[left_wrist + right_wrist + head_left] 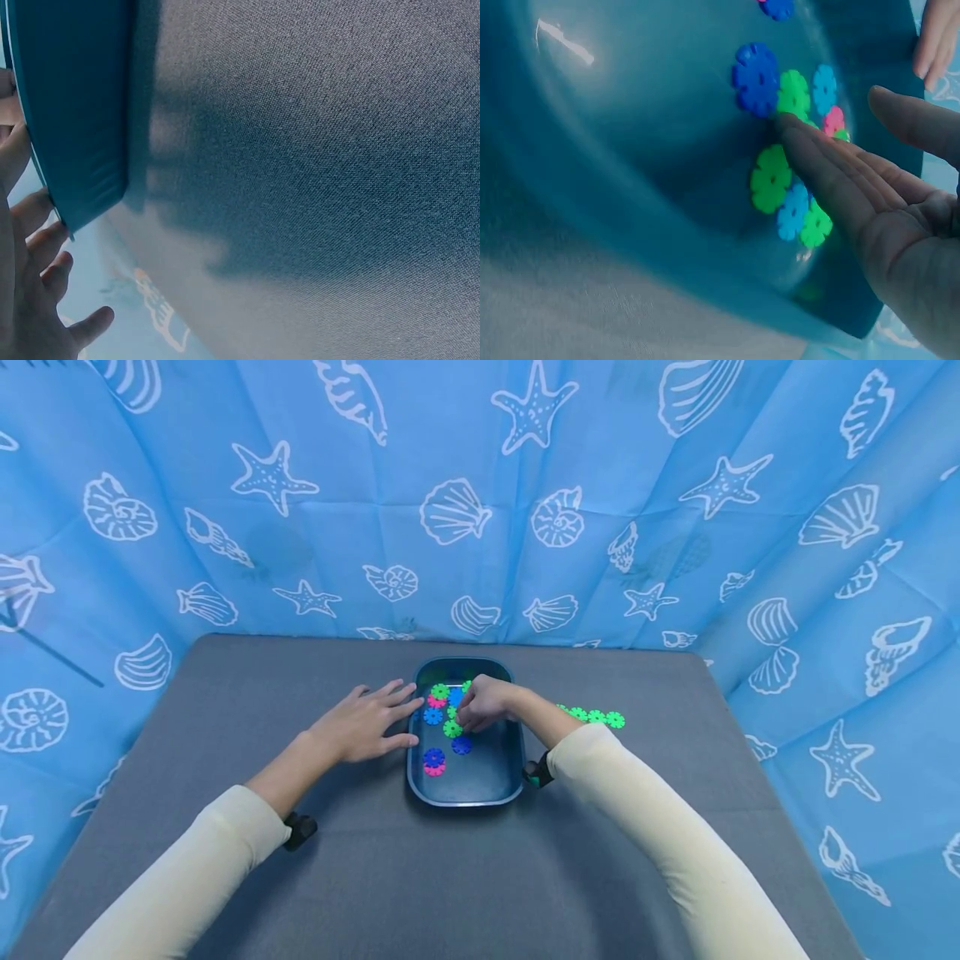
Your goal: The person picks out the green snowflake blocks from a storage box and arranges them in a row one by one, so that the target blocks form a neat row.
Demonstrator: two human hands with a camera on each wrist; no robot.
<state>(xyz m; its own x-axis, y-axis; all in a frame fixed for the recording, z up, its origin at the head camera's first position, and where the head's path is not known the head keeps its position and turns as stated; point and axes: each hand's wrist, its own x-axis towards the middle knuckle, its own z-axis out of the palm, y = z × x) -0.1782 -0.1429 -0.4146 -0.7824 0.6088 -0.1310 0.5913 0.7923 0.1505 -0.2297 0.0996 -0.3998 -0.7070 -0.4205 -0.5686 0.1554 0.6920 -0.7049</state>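
- My right hand [487, 702] reaches into the blue-green tray [483, 783] at its 1 o'clock, fingers long and side by side, the thumb standing well apart from them in the right wrist view.
- The tips of those fingers dip among flower-shaped pieces, between a large green disc [771, 180] and a dark blue disc [756, 79]; whether they touch either, I cannot tell.
- My left hand [367, 724] spreads wide at the tray's 9 o'clock, fingertips and thumb reaching the rim; how firmly they press, I cannot tell.
- At the tray's 11 o'clock, a small green disc [440, 691] overlaps a pink disc [437, 702]; a light blue disc [432, 716] lies near them at 10 o'clock.
- Toward 7 o'clock, a deep blue disc [434, 757] partly covers a second pink disc [434, 771].
- Outside the tray, at 3 o'clock, a row of green discs [596, 717] lies on the gray table [360, 877], just beyond my right forearm.
- Pale sleeves [645, 818] cover my arms, a black device [302, 832] at each wrist.
- At 12 o'clock, behind the table, hangs a blue curtain [517, 477] printed with white shells and starfish.
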